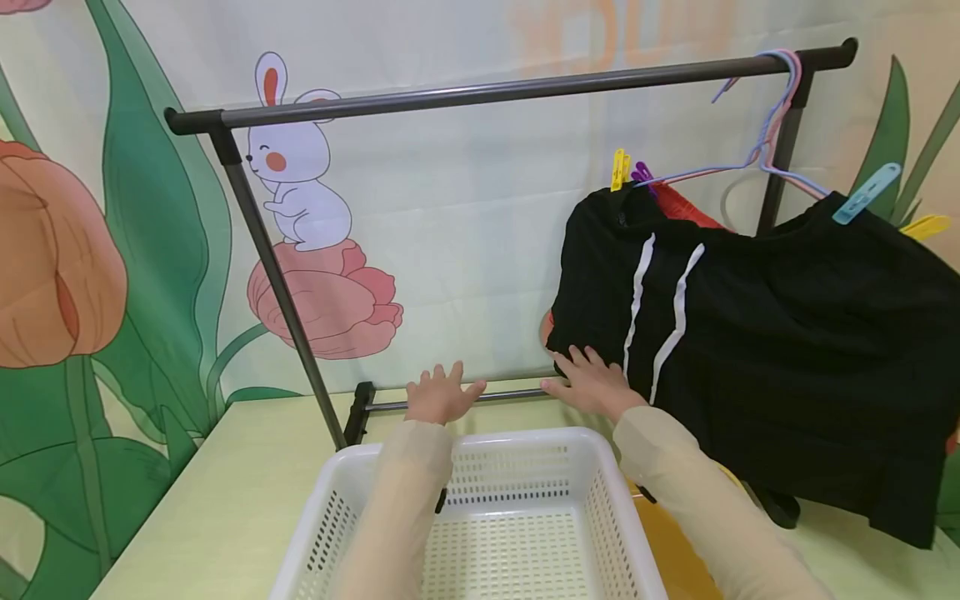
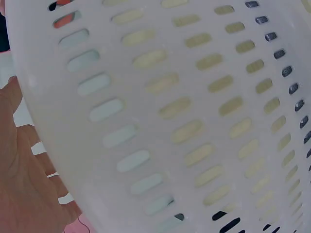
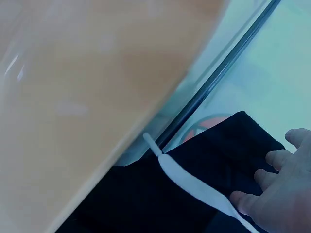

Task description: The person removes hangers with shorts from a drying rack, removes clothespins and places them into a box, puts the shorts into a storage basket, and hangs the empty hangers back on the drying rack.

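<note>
My left hand (image 1: 438, 393) is held out over the far rim of a white plastic basket (image 1: 517, 440), fingers spread and nothing in it. In the left wrist view, that hand (image 2: 29, 170) appears beyond the basket's slotted wall (image 2: 53, 111). My right hand (image 1: 596, 385) also has its fingers spread and empty, overlapping the lower left edge of black shorts (image 1: 780, 333) with white drawstrings (image 1: 678, 308). The shorts hang from blue and pink hangers (image 1: 767, 154). A blue clothespin (image 1: 866, 193) and a yellow clothespin (image 1: 619, 170) sit at the waistband.
A dark metal clothes rack (image 1: 510, 86) stands on the pale table (image 1: 195, 500) behind the basket. Its low crossbar (image 1: 513, 395) runs past both hands. Red cloth (image 1: 686, 207) shows behind the shorts, and an orange-yellow item (image 1: 671, 542) lies right of the basket.
</note>
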Tool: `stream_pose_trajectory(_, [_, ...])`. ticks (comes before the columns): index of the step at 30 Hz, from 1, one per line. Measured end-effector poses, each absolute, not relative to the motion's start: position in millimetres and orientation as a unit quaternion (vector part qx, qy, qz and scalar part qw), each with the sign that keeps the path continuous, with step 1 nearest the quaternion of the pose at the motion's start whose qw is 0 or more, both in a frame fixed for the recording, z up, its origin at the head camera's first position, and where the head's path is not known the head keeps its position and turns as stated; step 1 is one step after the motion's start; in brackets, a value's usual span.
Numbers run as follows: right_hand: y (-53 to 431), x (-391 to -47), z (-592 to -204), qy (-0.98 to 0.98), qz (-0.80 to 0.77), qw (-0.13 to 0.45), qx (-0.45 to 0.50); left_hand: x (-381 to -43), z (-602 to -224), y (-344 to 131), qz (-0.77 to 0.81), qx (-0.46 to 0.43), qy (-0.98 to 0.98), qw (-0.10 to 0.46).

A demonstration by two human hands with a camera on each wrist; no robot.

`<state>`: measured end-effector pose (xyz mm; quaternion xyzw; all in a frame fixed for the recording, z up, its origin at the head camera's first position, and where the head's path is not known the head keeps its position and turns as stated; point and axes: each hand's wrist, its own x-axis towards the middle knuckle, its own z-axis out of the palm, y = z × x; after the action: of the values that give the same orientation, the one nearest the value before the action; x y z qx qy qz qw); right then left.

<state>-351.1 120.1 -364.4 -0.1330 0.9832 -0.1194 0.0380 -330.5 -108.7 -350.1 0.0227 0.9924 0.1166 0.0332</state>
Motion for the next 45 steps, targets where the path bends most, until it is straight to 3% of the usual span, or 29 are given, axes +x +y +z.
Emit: stream_pose_trajectory(45, [131.0,-344.6,-318.7,0.984,-0.047,-0.02,-0.173,-327.3,-341.5,-133.6,0.084,0.03,0.995,0.034])
